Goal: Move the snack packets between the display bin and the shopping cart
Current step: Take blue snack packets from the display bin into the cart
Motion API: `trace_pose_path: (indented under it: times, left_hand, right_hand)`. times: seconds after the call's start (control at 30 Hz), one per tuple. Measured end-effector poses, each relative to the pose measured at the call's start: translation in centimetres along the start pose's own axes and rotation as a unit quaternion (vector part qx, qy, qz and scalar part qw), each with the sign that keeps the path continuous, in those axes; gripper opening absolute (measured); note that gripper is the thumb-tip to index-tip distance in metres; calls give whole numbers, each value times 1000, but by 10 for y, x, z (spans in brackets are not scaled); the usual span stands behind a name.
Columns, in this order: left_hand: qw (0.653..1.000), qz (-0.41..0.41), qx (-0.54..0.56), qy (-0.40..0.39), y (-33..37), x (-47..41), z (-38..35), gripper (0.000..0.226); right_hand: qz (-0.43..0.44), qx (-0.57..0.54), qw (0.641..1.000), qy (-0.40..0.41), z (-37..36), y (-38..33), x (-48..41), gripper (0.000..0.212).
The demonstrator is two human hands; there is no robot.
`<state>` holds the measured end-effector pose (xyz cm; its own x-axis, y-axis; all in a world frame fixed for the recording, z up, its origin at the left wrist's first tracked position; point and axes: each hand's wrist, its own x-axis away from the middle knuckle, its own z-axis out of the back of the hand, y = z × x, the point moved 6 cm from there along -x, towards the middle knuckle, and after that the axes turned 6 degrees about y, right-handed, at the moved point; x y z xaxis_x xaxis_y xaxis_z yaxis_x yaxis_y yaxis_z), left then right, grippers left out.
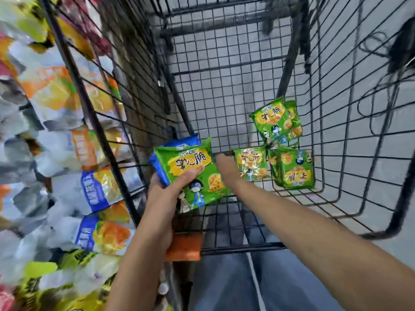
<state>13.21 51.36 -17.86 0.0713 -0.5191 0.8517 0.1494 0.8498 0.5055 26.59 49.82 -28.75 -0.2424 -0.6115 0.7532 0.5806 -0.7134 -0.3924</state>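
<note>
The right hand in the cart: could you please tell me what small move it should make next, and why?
Probably it should close on the nearest loose packet in the cart. The right hand reaches in holding nothing, close beside that packet, while the left hand grips a green packet with a blue packet behind it.

Evenly lit, smooth grey floor (402,248) with dark cables (402,50) looping across it at right.

Display bin (77,86) left of cart (224,63); three packets (277,122) inside cart, right.
</note>
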Motion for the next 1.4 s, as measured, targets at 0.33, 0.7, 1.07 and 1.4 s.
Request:
trace_pose_path:
  times: [0.33, 0.7, 1.07, 1.4]
  left_hand:
    - [1000, -1, -6, -4, 12, -16, -11, 89]
    - [999, -12, -22, -30, 10, -21, -48, 63]
    - [997, -1, 48, 67, 11, -55, -19, 35]
    - [1000, 4, -22, -5, -2, -48, -43, 32]
  right_hand:
    - [-48, -430, 898, -76, 73, -9, 36, 23]
    - [-79, -493, 863, -84, 82, 19, 61, 18]
    - [-248, -206, 931, 171, 128, 139, 57, 19]
    - [-170, 216, 943, 190, 135, 111, 67, 54]
